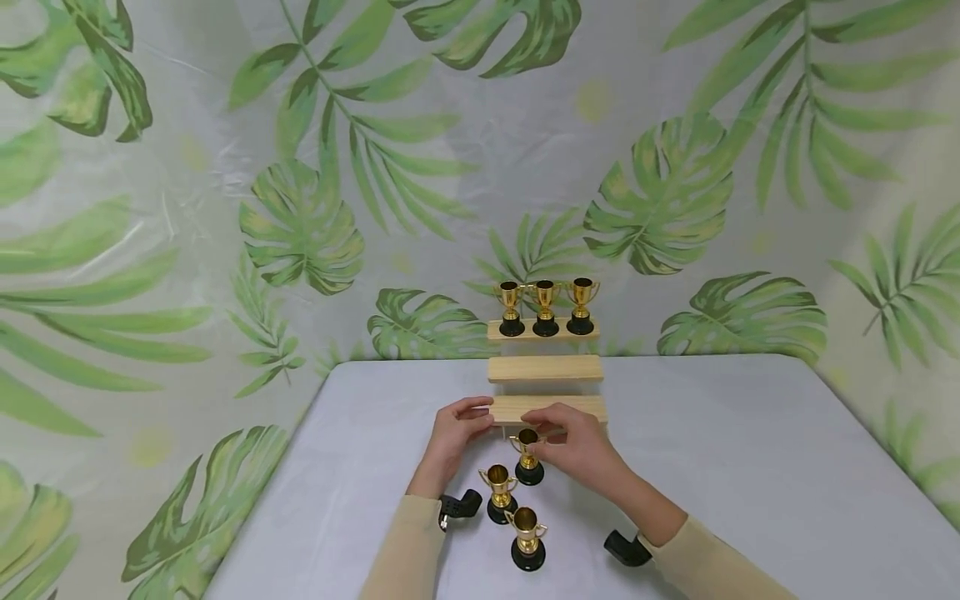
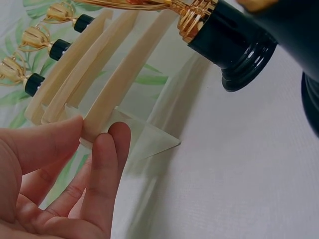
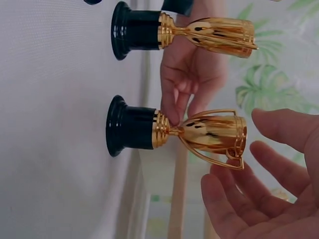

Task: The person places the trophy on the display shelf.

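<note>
A tiered display stand with pale wooden steps (image 1: 546, 369) and clear side panels stands at the table's far side. My left hand (image 1: 447, 442) pinches the left end of its lowest step (image 2: 130, 74) between thumb and fingertips. Just in front of the stand, a small gold trophy (image 3: 212, 133) with a black base stands upright on the table. My right hand (image 1: 581, 446) is around the trophy's cup, fingers spread and loosely bent, with a gap between thumb and rim in the right wrist view. Two more trophies, one left (image 1: 498, 492) and one nearer (image 1: 528, 542), stand between my forearms.
Three matching trophies (image 1: 545, 308) stand in a row on the top step. The middle and lowest steps bear nothing. A white cloth covers the table (image 1: 720, 450), and a leaf-patterned curtain (image 1: 420, 208) hangs behind it. Black wrist cameras (image 1: 628, 550) are on both wrists.
</note>
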